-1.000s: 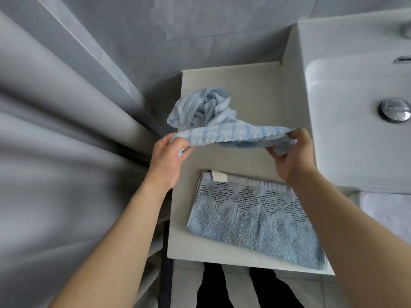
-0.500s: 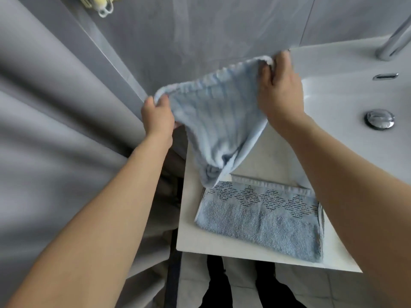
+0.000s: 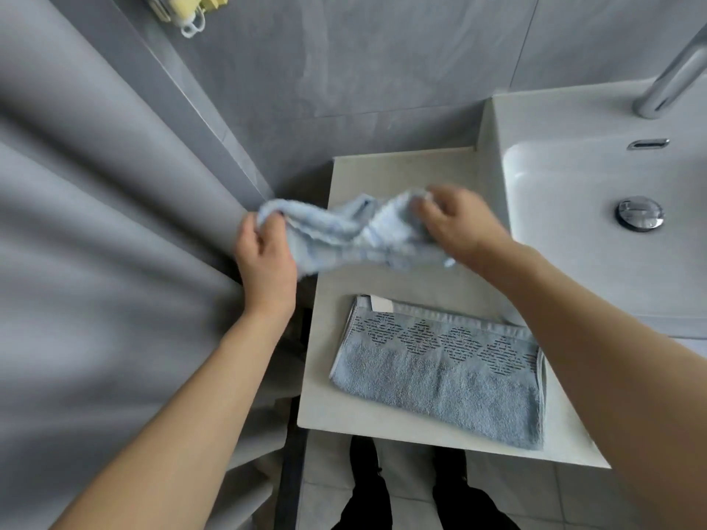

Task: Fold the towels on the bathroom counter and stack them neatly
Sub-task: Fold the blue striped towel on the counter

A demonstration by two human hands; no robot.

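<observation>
A small pale blue striped towel (image 3: 344, 239) hangs bunched and blurred between my two hands, just above the back part of the counter (image 3: 405, 174). My left hand (image 3: 264, 258) grips its left corner at the counter's left edge. My right hand (image 3: 459, 223) grips its right end, fingers curled over the cloth. A folded blue towel (image 3: 440, 376) with a dark diamond-pattern border and a white label lies flat on the counter near the front edge, below both hands.
A white sink basin (image 3: 574, 223) with a chrome drain (image 3: 639, 213) and a tap (image 3: 673, 76) adjoins the counter on the right. A grey shower curtain (image 3: 114, 242) hangs close on the left. Grey tiled wall stands behind. My feet show on the floor below.
The striped towel was held up spread against the wall; both hands have dropped it down to just above the counter, where it now sags bunched between them.
</observation>
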